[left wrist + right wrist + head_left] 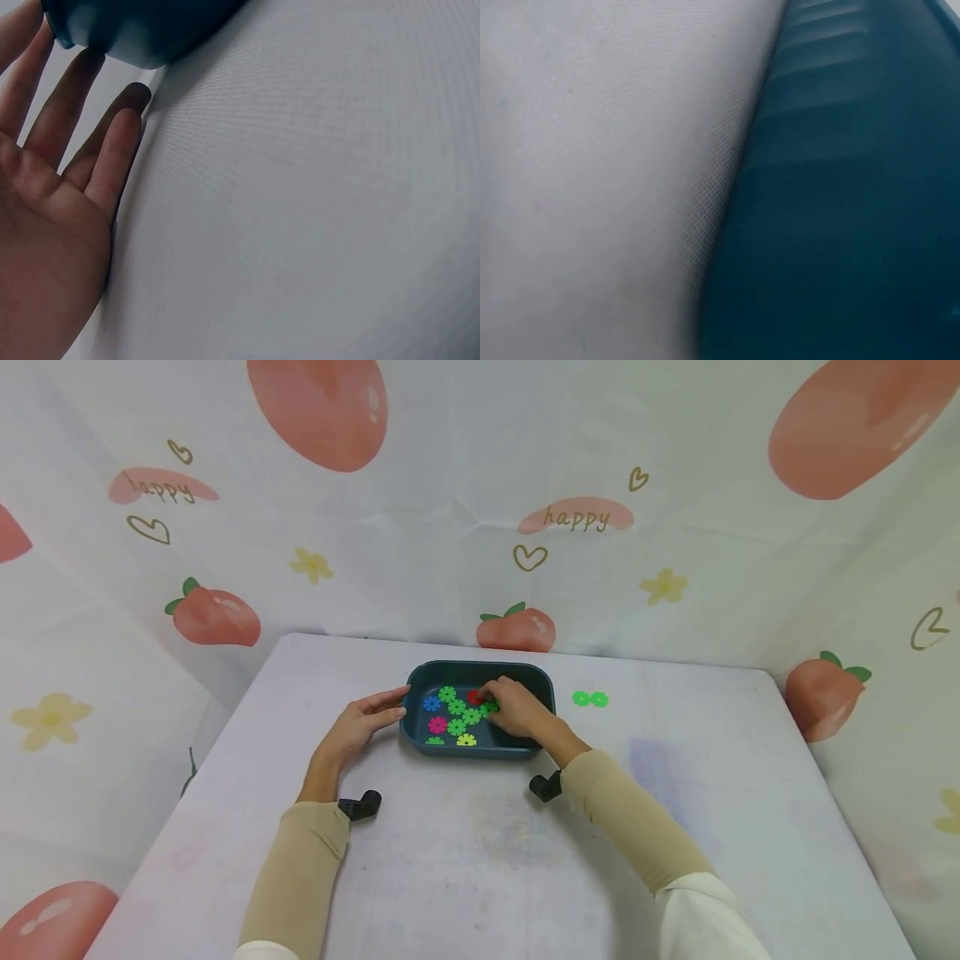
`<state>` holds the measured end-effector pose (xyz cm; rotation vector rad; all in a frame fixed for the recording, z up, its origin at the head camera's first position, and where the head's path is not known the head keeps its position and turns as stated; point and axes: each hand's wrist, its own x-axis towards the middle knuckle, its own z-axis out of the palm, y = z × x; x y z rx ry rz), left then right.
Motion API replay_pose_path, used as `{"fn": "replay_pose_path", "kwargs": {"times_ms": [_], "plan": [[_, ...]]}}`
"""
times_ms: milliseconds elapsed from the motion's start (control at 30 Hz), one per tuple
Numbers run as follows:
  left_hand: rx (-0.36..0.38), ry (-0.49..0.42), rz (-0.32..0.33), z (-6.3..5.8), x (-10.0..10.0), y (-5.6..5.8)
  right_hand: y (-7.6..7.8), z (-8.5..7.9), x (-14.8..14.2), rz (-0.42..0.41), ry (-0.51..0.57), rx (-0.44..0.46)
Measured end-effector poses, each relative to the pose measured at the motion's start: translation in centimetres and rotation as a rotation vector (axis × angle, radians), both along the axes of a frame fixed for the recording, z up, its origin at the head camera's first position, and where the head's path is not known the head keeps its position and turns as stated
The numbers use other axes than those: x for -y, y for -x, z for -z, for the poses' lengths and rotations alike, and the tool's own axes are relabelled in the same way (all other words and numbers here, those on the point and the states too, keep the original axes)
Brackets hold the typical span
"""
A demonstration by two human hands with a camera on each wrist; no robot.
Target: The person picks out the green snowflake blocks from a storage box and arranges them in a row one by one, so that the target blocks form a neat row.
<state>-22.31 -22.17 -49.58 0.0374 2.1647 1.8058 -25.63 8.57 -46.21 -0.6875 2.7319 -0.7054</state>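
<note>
A dark teal plastic bin (480,752) holds several notched snowflake discs, among them green discs (457,707), a blue disc (432,702), a pink disc (437,725) and a yellow disc (467,740). My left hand (365,720) touches the bin's left side with its fingers extended; the left wrist view shows fingertips right at the outer wall. Inside the bin, my right hand (517,706) reaches down with bent fingers at a red disc (474,697) and a green disc (489,707). I cannot tell whether it grips one. The right wrist view shows only the bin's outer wall (832,225) and tabletop.
Two green discs (590,699) lie side by side on the white table (450,860), right of the bin. Behind the table hangs a pale cloth (435,527) printed with fruit, hearts and flowers. Each wrist carries a small black camera (362,806).
</note>
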Motion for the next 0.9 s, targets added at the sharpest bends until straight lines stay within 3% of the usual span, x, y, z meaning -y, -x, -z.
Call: {"fn": "replay_pose_path", "kwargs": {"times_ms": [633,900], "plan": [[0.0,-0.013,-0.007,0.29,0.13,0.27,-0.2,-0.2,0.37,0.031,-0.089,0.015],[-0.009,-0.011,0.005,0.13,0.03,0.06,-0.24,0.07,0.26,0.008,-0.088,-0.005]]}}
